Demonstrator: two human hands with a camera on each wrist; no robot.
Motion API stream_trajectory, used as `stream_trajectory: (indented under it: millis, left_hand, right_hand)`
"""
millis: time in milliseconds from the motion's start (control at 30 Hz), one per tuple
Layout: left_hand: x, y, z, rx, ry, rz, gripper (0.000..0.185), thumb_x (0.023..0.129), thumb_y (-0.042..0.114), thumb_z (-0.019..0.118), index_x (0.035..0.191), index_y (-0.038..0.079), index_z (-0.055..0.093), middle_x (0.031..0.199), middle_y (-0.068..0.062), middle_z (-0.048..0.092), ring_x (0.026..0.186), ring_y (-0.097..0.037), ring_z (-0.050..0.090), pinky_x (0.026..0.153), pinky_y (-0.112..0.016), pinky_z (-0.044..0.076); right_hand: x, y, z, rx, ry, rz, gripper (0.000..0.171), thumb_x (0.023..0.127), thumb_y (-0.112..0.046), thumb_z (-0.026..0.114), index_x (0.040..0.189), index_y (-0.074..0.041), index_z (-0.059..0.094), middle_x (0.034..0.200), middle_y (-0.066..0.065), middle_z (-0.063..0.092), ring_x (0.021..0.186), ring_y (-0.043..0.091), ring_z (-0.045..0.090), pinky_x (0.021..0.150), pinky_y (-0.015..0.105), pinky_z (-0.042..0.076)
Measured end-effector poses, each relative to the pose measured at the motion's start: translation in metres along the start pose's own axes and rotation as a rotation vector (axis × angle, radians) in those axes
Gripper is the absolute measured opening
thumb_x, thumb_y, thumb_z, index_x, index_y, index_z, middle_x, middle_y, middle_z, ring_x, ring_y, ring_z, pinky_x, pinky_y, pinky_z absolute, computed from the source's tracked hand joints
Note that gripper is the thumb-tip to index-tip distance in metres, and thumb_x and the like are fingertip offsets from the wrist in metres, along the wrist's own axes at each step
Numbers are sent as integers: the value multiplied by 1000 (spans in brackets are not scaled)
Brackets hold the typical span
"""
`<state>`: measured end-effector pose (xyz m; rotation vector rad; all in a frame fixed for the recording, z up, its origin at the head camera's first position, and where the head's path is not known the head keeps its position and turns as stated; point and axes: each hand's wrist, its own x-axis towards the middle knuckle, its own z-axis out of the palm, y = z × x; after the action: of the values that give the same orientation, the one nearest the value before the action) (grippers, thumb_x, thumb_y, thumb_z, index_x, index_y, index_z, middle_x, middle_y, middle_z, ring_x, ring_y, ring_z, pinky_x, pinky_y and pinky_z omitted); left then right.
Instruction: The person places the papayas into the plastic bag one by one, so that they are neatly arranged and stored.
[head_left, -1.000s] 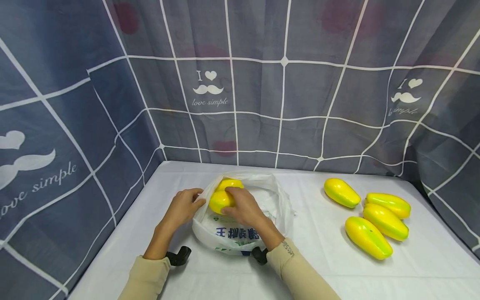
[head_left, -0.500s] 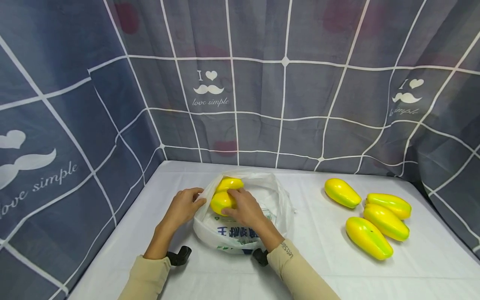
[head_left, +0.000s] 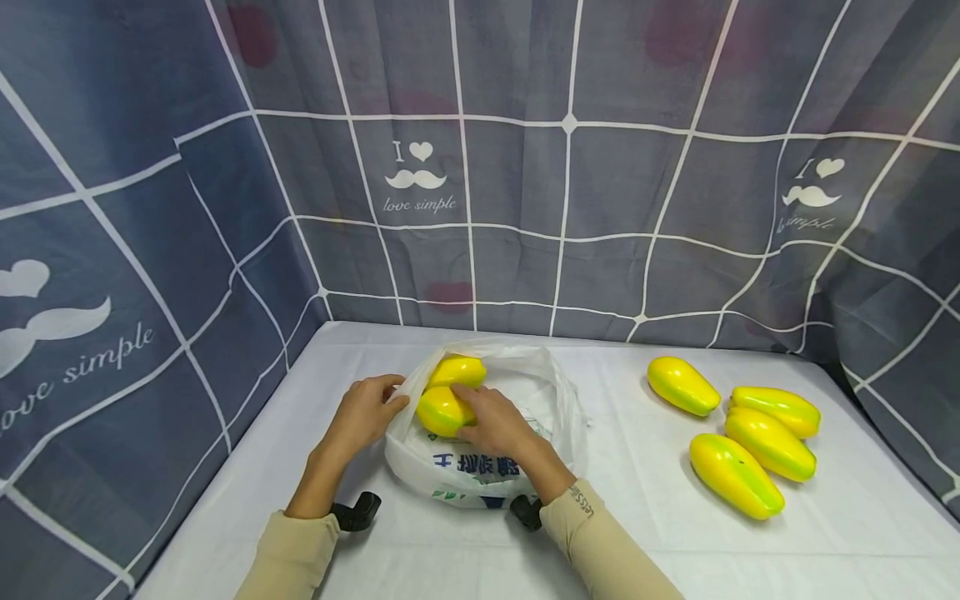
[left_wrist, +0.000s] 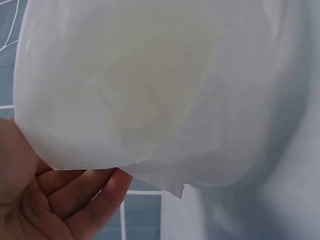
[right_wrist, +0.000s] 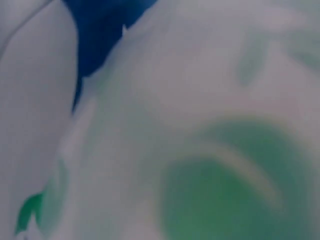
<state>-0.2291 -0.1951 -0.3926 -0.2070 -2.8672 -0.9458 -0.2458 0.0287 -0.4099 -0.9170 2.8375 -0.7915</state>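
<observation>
Head view, near to far, taking the thin white plastic carrier bag with blue and green print (head_left: pixel 480 450) as landmark. Nearest, two beige sleeves; a black wrist-camera mount shows under each forearm, at the bag's near edge.

Left hand (head_left: pixel 365 414) at the bag's left rim, fingers curled and pinching the film, seemingly to keep the mouth held open. Right hand (head_left: pixel 498 425) reaches into the mouth, fingers wrapped over the near glossy yellow-green papaya-shaped fruit (head_left: pixel 442 410); grasping, not released. Second like fruit (head_left: pixel 457 371) sits just beyond it, inside the bag, touching.

Well to the right of the bag, four more yellow-green fruits (head_left: pixel 738 433) lie loose in a cluster on the white tablecloth (head_left: pixel 637 517). Beyond the bag, a grey-blue curtain with white grid lines and moustache print (head_left: pixel 525 167) encloses the table.

Left wrist view adds what the head view lacks: fingers (left_wrist: pixel 87 197) seen from below, folded beneath the bag's translucent edge (left_wrist: pixel 160 90), confirming the pinch. Right wrist view shows only blurred film with blue and green print (right_wrist: pixel 200 150) pressed close; no fingers visible there, so that grasp rests on the head view alone.
</observation>
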Motion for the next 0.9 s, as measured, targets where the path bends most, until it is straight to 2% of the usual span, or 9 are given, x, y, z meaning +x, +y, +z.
stream_trajectory:
  millis: [233,333,500,900]
  left_hand:
    - [0,-1,0,-4,7,-1,34,94,10,66,124,-4,64,94,-12,64,78,-24,53,75,-40,48]
    - [0,0,0,-1,11,1,34,94,11,66,124,-4,64,94,-13,65,78,-24,53,76,-41,48]
    - [0,0,0,8,12,-3,34,94,11,66,124,-4,64,96,-14,65,79,-25,54,77,-42,49]
    - [0,1,-1,1,6,-25,35,94,12,66,125,-4,63,98,-14,65,81,-25,54,78,-42,49]
  right_hand:
    - [0,0,4,24,40,47,73,87,-17,76,148,-1,38,138,16,53,124,32,51,106,45,38]
    - [0,1,6,20,77,43,68,86,-16,77,143,1,43,134,16,55,121,31,52,104,45,40]
    - [1,3,8,15,122,14,59,87,-15,76,138,-2,50,133,16,54,120,31,51,104,45,39]
    - [-1,5,10,5,125,1,57,89,-17,74,139,-4,50,132,15,56,118,31,53,102,45,40]
